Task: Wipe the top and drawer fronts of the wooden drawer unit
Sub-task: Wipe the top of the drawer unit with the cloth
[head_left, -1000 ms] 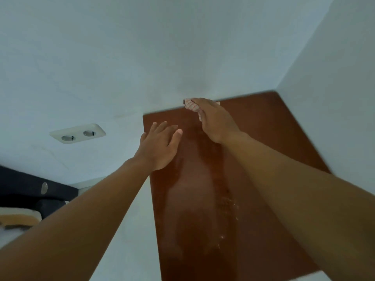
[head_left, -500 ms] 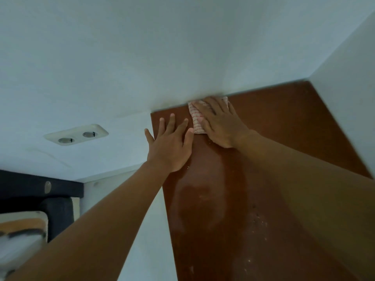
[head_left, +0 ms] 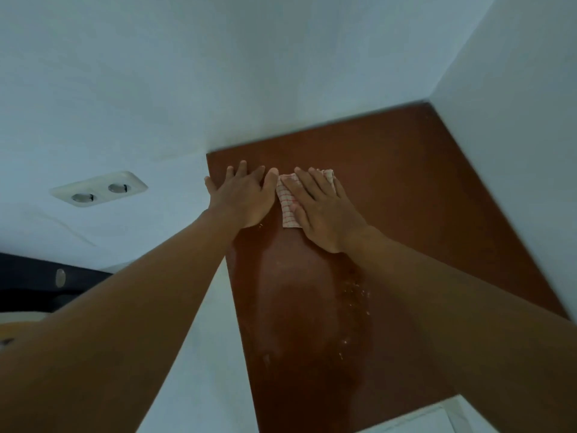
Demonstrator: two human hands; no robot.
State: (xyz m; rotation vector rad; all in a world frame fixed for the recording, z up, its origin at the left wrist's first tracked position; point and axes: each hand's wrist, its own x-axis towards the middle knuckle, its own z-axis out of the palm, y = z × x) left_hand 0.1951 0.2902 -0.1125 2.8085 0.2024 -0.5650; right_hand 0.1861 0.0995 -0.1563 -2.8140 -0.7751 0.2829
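Forearms fill the near field and lead you to the wooden top (head_left: 421, 198) of the drawer unit, which stands in a corner between two pale walls; the drawer fronts are out of view. Pale specks (head_left: 356, 292) lie on the near-middle of the top, just below your right wrist, so judge that strip as not yet wiped. Farther on, your left hand (head_left: 240, 195), which hung above the surface a second ago, now lies flat on the top at its left edge, its fingers (head_left: 242, 170) straight and spread, holding nothing, thumb touching the cloth. Your right hand (head_left: 324, 214) presses the checked cloth (head_left: 287, 207) flat under straight fingers (head_left: 307, 182) and does not grip it; the cloth shows beside the thumb and past the fingertips. Since a second ago that hand and cloth have come back from the rear edge, where they met the wall: the back strip looks done, and the stroke appears to run toward you. Beyond, a double wall socket (head_left: 98, 189) sits on the left wall.
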